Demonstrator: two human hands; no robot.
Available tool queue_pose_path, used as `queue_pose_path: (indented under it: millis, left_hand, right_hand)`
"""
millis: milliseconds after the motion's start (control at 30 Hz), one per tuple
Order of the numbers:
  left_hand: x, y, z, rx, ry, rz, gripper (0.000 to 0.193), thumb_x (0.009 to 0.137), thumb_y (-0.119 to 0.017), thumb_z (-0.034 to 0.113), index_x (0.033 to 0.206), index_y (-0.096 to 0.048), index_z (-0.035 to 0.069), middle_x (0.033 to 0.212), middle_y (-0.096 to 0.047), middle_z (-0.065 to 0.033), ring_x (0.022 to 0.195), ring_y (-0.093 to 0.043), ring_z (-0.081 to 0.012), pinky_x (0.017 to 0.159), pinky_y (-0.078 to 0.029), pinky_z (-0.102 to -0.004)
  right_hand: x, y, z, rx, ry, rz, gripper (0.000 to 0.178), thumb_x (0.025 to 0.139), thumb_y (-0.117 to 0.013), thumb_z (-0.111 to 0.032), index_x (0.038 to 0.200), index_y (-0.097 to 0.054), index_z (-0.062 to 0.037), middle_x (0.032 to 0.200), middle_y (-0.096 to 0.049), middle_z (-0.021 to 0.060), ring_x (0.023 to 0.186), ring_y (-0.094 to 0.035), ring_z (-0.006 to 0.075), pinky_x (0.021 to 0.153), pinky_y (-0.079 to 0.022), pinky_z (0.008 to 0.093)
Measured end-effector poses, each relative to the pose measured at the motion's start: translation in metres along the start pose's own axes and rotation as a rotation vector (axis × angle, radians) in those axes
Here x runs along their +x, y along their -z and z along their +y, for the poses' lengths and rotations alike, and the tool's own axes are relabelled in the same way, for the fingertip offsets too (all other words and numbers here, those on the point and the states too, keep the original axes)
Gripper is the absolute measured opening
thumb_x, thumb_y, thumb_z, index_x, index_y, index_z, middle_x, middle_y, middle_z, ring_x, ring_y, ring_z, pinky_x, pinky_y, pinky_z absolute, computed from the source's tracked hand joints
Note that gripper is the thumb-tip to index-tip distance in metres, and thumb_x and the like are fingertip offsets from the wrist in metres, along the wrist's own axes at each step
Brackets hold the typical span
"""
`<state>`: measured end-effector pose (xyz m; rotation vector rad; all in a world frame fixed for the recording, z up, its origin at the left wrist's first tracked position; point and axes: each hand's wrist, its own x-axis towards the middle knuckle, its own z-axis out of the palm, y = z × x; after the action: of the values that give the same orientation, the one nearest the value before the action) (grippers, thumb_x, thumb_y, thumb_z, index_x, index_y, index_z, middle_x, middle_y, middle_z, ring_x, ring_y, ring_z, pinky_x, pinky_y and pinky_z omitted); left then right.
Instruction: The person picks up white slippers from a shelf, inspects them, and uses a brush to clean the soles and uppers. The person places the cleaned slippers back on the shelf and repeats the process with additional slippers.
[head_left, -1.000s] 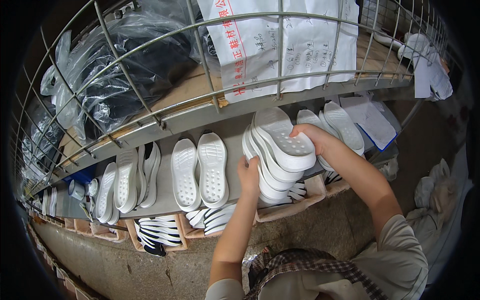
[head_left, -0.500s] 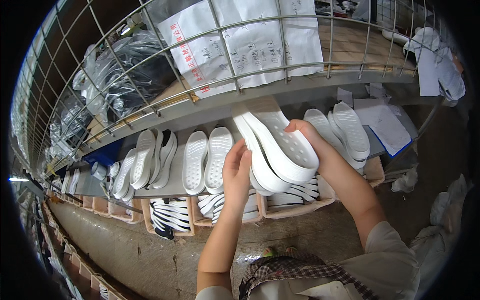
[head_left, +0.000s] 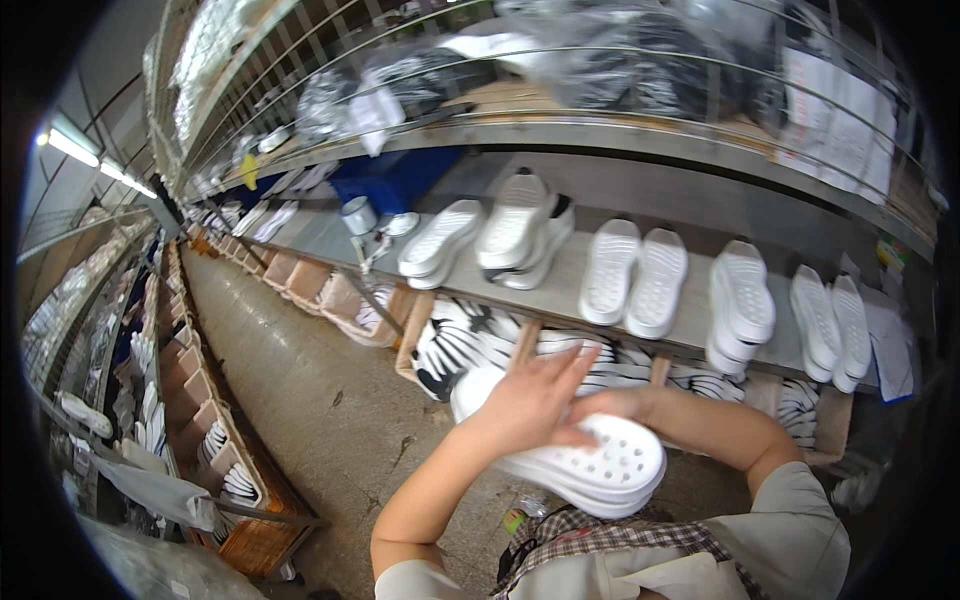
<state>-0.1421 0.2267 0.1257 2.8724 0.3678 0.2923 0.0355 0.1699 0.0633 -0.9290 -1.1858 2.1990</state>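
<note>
A stack of white shoe soles (head_left: pixel 610 468), with dimpled upper faces, lies tilted in front of my body. My right hand (head_left: pixel 612 404) is closed round the soles' inner side, its fingers partly hidden. My left hand (head_left: pixel 540 400) crosses over their middle with its fingers stretched out, slightly blurred; whether it presses on the soles cannot be told. Beyond my hands, more white soles stand on a grey shelf (head_left: pixel 560 300): a pair of soles (head_left: pixel 635 280), a stack of soles (head_left: pixel 742 300), and others to either side.
Below the shelf, lined baskets (head_left: pixel 405 350) hold black-and-white shoe parts. Wire mesh (head_left: pixel 640 55) fronts an upper shelf with plastic bags. A blue bin (head_left: pixel 395 180) and a white cup (head_left: pixel 358 215) stand farther left. Another basket row (head_left: pixel 190 380) runs along the left side of the aisle.
My view has swung left, showing more of the aisle. The soles have come down toward my body and tipped flatter. My left hand has shifted from their side to above them.
</note>
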Motion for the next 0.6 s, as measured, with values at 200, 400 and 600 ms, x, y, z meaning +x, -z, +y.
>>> queue_pose_path:
  millis: [200, 400, 600]
  left_hand:
    - [-0.181, -0.007, -0.160, -0.976, 0.336, -0.113, 0.072, 0.084, -0.060, 0.051, 0.129, -0.045, -0.003, 0.109, -0.064, -0.0164, 0.096, -0.062, -0.0239, 0.084, -0.048, -0.0338]
    - [-0.290, -0.028, -0.214, -1.445, 0.931, 0.973, 0.033, 0.100, -0.039, 0.024, 0.109, -0.054, -0.004, 0.096, -0.064, -0.0100, 0.083, -0.060, -0.0148, 0.076, -0.050, -0.0301]
    - [-0.317, -0.029, -0.261, -1.469, 0.906, 1.294, 0.037, 0.097, -0.045, 0.023, 0.125, -0.046, -0.001, 0.116, -0.058, -0.0123, 0.102, -0.060, -0.0210, 0.086, -0.050, -0.0356]
  right_hand:
    - [0.191, -0.056, 0.011, 1.018, 0.110, -0.475, 0.063, 0.093, -0.028, -0.045, 0.139, -0.029, -0.0019, 0.127, -0.048, 0.0262, 0.118, -0.050, 0.0312, 0.098, -0.043, 0.0438]
    - [0.305, -0.110, -0.003, 0.428, 0.203, -0.137, 0.074, 0.092, -0.041, -0.051, 0.144, -0.019, -0.0035, 0.134, -0.041, 0.0222, 0.120, -0.046, 0.0292, 0.101, -0.038, 0.0409]
    - [0.390, -0.144, -0.021, -0.405, 0.437, 0.197, 0.085, 0.078, -0.071, -0.021, 0.143, -0.020, 0.0019, 0.138, -0.034, 0.0179, 0.126, -0.038, 0.0264, 0.104, -0.033, 0.0387]
